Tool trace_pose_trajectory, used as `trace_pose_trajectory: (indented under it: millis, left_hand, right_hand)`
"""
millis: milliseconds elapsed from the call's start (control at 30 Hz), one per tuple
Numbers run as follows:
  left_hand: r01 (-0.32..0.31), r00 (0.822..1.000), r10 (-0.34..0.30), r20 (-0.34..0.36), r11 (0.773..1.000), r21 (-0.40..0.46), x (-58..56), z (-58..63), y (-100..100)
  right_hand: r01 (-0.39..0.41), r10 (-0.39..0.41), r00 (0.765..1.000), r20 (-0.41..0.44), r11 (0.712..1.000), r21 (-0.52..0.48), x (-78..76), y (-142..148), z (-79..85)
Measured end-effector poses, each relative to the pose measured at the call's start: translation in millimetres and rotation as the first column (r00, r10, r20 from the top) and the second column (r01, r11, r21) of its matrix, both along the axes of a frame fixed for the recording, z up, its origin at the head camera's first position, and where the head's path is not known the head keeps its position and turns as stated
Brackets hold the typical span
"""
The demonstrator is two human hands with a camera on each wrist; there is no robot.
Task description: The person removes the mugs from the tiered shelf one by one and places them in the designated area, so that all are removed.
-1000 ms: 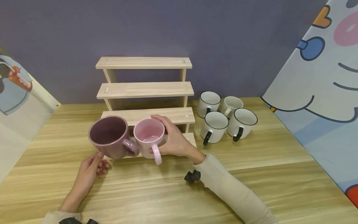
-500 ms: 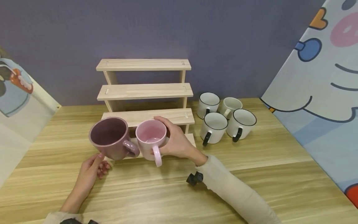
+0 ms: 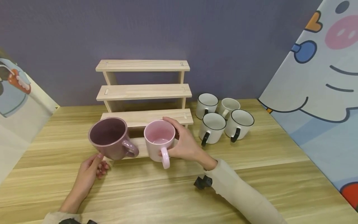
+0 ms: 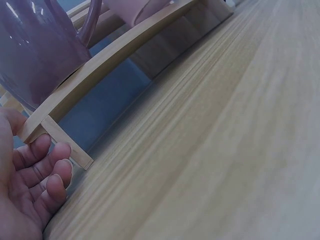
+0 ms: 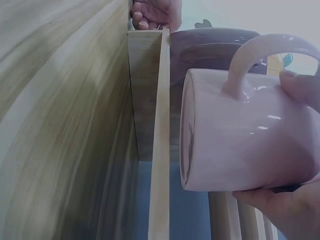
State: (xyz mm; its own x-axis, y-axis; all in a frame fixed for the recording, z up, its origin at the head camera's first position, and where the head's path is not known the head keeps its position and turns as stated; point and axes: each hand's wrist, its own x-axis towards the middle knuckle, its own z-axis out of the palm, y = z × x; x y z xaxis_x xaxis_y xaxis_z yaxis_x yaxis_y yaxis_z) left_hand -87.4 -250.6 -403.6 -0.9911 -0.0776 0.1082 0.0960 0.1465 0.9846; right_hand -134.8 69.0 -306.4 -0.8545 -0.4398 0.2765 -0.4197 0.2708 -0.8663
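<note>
My right hand (image 3: 186,143) grips a light pink mug (image 3: 156,149) round its body, its handle turned toward me. In the right wrist view the pink mug (image 5: 250,135) is held close over the lowest board (image 5: 161,130) of a wooden tiered stand. A larger mauve mug (image 3: 109,148) stands at the left end of that lowest tier, handle pointing right. At the same end, my left hand (image 3: 89,170) pinches the board's front corner. The left wrist view shows the thumb on top of the board (image 4: 75,92) and curled fingers (image 4: 37,150) under it.
The upper tiers of the wooden stand (image 3: 142,91) rise behind the mugs, against a dark wall. Several white mugs, such as a black-rimmed mug (image 3: 213,129) and a cream mug (image 3: 230,105), stand grouped to the right on the wood-grain table (image 3: 156,196).
My right hand has carried the pink mug a little to the right, widening the gap from the mauve mug. The left hand and the mauve mug stay in place.
</note>
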Motion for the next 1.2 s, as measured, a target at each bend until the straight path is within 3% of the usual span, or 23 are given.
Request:
trace_pose_trajectory:
  millis: [367, 600, 1200]
  left_hand:
    - [-0.008, 1.0, 0.009, 0.013, 0.999, -0.038, -1.2, 0.7, -1]
    - [-0.005, 1.0, 0.006, 0.016, 0.999, -0.046, -1.2, 2.3, -2]
    - [-0.002, 1.0, 0.002, 0.011, 1.0, -0.011, -1.5, 1.1, 0]
  right_hand:
    - [0.017, -0.017, 1.0, 0.017, 0.999, -0.039, 11.7, 22, 3.5]
    - [0.032, -0.033, 0.999, -0.016, 0.997, -0.07, 18.6, 36, 3.6]
    - [0.112, -0.114, 0.993, -0.015, 0.991, -0.072, 37.3, 77, 3.8]
